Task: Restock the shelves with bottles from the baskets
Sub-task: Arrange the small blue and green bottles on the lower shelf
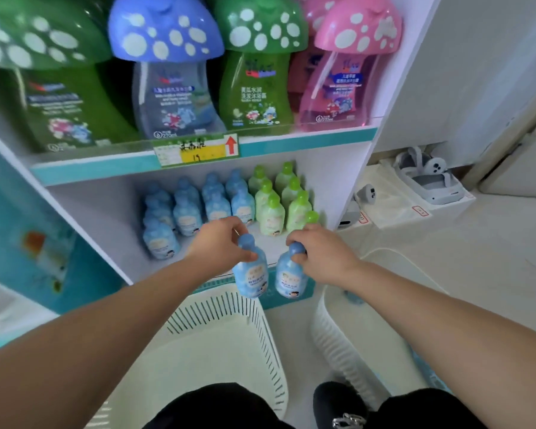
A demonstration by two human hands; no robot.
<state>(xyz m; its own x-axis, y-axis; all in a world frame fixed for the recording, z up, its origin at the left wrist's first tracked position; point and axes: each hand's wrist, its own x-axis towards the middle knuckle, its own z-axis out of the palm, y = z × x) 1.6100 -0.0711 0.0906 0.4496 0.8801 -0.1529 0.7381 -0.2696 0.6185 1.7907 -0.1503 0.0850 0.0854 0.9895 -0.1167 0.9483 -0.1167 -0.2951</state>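
Note:
My left hand (220, 243) grips a small blue bottle (251, 277) by its cap, and my right hand (322, 252) grips a second blue bottle (288, 278) the same way. Both bottles hang upright just in front of the lower shelf's edge (291, 258), above the gap between two white slotted baskets. Rows of matching blue bottles (186, 212) and green bottles (279, 199) stand deeper on that shelf. The left basket (229, 320) sits below my hands. The right basket (347, 323) stands beside it.
The upper shelf holds large mushroom-capped bottles (167, 72) in green, blue and pink, above a price tag (195, 150). A white side panel (384, 119) bounds the shelf on the right. Packaged items (427, 181) lie on the floor to the right. My dark shoe (341, 404) shows below.

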